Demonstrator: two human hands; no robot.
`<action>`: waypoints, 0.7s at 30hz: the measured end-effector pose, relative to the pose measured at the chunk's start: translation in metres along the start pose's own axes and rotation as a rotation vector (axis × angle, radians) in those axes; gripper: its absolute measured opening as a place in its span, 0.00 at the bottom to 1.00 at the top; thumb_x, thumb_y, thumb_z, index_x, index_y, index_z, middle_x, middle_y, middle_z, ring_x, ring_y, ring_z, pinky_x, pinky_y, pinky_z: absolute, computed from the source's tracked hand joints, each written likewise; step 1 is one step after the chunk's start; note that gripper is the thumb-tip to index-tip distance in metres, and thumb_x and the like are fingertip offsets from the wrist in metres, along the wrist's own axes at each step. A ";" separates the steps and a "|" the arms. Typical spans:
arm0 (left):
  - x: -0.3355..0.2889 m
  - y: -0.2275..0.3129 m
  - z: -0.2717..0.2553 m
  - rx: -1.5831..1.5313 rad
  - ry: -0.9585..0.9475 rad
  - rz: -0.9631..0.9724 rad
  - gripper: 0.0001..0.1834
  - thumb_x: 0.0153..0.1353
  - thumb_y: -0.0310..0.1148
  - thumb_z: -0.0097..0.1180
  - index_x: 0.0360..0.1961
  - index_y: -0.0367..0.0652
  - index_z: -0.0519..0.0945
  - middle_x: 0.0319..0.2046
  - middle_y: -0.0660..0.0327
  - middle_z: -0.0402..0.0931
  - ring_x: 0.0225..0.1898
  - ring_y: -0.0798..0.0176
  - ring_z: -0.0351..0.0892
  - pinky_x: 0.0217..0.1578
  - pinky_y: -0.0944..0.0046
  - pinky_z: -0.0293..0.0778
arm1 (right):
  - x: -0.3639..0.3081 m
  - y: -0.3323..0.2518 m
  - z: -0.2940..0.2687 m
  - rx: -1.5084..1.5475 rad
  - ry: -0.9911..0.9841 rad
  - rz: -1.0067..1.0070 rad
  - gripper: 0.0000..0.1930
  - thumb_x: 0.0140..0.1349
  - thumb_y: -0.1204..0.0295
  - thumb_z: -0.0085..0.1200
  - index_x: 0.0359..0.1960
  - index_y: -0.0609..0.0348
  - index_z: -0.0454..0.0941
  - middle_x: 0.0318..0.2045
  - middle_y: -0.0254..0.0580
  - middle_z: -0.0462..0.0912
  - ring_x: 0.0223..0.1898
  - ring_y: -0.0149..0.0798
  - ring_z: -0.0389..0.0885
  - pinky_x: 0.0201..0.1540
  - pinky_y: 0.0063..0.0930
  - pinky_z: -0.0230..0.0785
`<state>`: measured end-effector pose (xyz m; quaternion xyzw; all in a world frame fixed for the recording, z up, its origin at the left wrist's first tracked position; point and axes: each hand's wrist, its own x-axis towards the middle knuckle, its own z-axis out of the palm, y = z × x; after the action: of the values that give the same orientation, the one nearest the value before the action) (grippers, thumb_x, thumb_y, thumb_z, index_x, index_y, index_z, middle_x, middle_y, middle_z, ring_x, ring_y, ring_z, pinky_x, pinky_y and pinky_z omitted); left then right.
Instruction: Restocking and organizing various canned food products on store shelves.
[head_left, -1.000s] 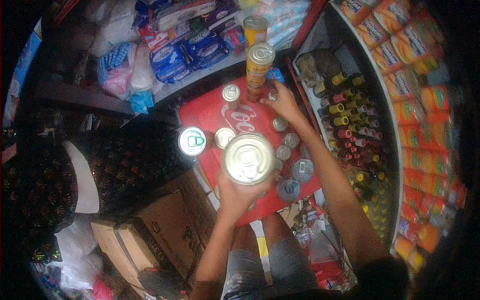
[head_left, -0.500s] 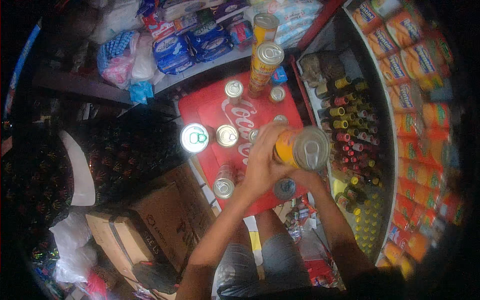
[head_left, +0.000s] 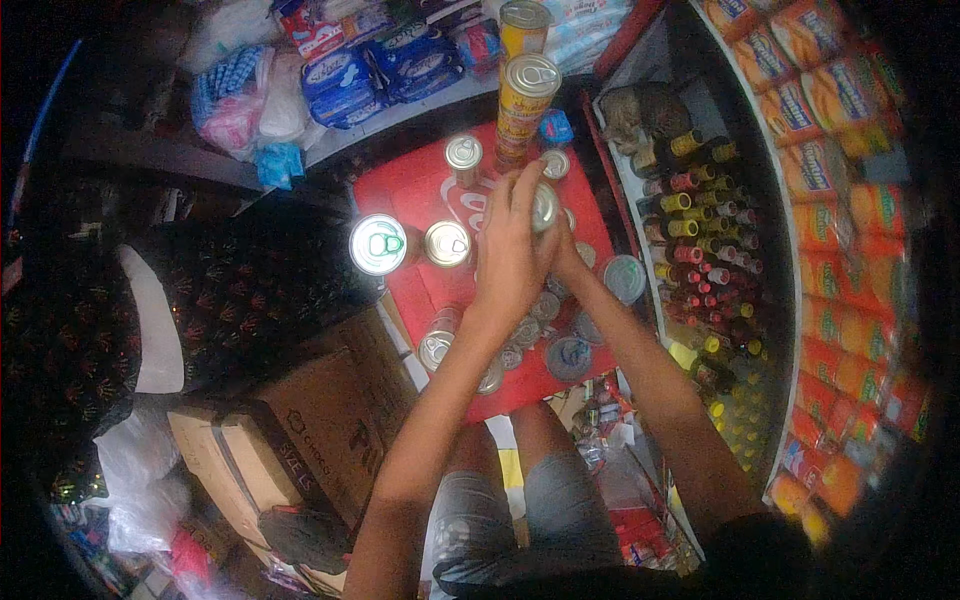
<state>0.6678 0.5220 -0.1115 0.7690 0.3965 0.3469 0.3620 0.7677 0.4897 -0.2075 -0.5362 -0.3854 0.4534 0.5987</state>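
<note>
Both hands come together around a silver-topped can (head_left: 544, 207), a little toward one o'clock from the middle of the red tabletop (head_left: 395, 182); the left hand (head_left: 508, 245) has its fingers curled along the can's left side, while the right hand (head_left: 570, 258) sits close below at its right, too hidden to tell whether it grips. The can's base is covered, so whether it touches the tabletop cannot be told. Judging by how things lie, the work looks only partly done. At twelve o'clock a yellow-orange column of cans (head_left: 517, 120) stands upright and already stacked, with a second yellow column (head_left: 522, 42) behind it. Most others stand singly: a small can (head_left: 463, 155) at eleven, a bright-lidded can (head_left: 378, 244) near the edge at nine, a gold-lidded can (head_left: 447, 245) inward of it, a tilted-looking can (head_left: 437, 350) at seven, and another small can (head_left: 554, 163) at one. From three to five, small cans (head_left: 527, 332) cluster loosely beside round clear-lidded containers (head_left: 570, 357), none of them visibly stacked. How many remain cannot be counted, since the hands and forearms hide part of the tabletop.
</note>
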 end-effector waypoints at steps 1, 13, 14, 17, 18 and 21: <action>-0.001 -0.005 0.002 0.145 -0.024 0.013 0.33 0.46 0.22 0.59 0.57 0.38 0.65 0.53 0.46 0.67 0.53 0.42 0.69 0.53 0.52 0.68 | 0.005 0.011 0.004 0.159 0.023 0.112 0.21 0.63 0.64 0.47 0.55 0.60 0.66 0.50 0.42 0.75 0.51 0.40 0.74 0.57 0.33 0.65; 0.013 -0.066 0.068 0.963 -0.268 -0.071 0.25 0.49 0.25 0.57 0.50 0.30 0.68 0.48 0.36 0.67 0.50 0.40 0.72 0.47 0.54 0.74 | 0.028 0.110 -0.017 0.040 -0.214 0.111 0.18 0.63 0.75 0.40 0.56 0.60 0.65 0.50 0.45 0.74 0.52 0.41 0.73 0.59 0.32 0.63; 0.014 -0.066 0.070 0.976 -0.274 -0.083 0.26 0.48 0.26 0.58 0.50 0.30 0.68 0.48 0.36 0.68 0.48 0.40 0.73 0.46 0.55 0.75 | 0.031 0.109 -0.020 0.031 -0.219 0.114 0.19 0.63 0.76 0.40 0.56 0.61 0.65 0.51 0.45 0.74 0.52 0.41 0.73 0.59 0.32 0.63; 0.013 -0.073 0.074 0.965 -0.201 -0.090 0.28 0.47 0.27 0.60 0.51 0.31 0.68 0.47 0.37 0.68 0.45 0.40 0.75 0.42 0.57 0.77 | 0.033 0.101 -0.022 -0.002 -0.237 0.131 0.19 0.61 0.79 0.42 0.56 0.61 0.65 0.51 0.46 0.74 0.53 0.41 0.73 0.59 0.32 0.62; 0.013 -0.075 0.075 0.951 -0.161 -0.086 0.28 0.47 0.27 0.60 0.51 0.31 0.68 0.46 0.37 0.68 0.44 0.40 0.76 0.40 0.58 0.78 | 0.034 0.096 -0.022 -0.016 -0.231 0.134 0.20 0.61 0.80 0.43 0.56 0.61 0.66 0.51 0.46 0.74 0.53 0.41 0.73 0.59 0.32 0.62; 0.018 -0.064 0.066 1.004 -0.348 0.023 0.29 0.46 0.27 0.61 0.51 0.32 0.67 0.46 0.37 0.68 0.43 0.41 0.77 0.38 0.59 0.79 | 0.031 0.079 -0.030 -0.087 -0.093 0.171 0.21 0.59 0.82 0.45 0.56 0.62 0.66 0.51 0.47 0.74 0.53 0.41 0.73 0.59 0.31 0.62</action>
<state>0.7063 0.5461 -0.1933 0.8981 0.4394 -0.0144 0.0058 0.7946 0.5121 -0.2905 -0.5710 -0.3849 0.5102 0.5152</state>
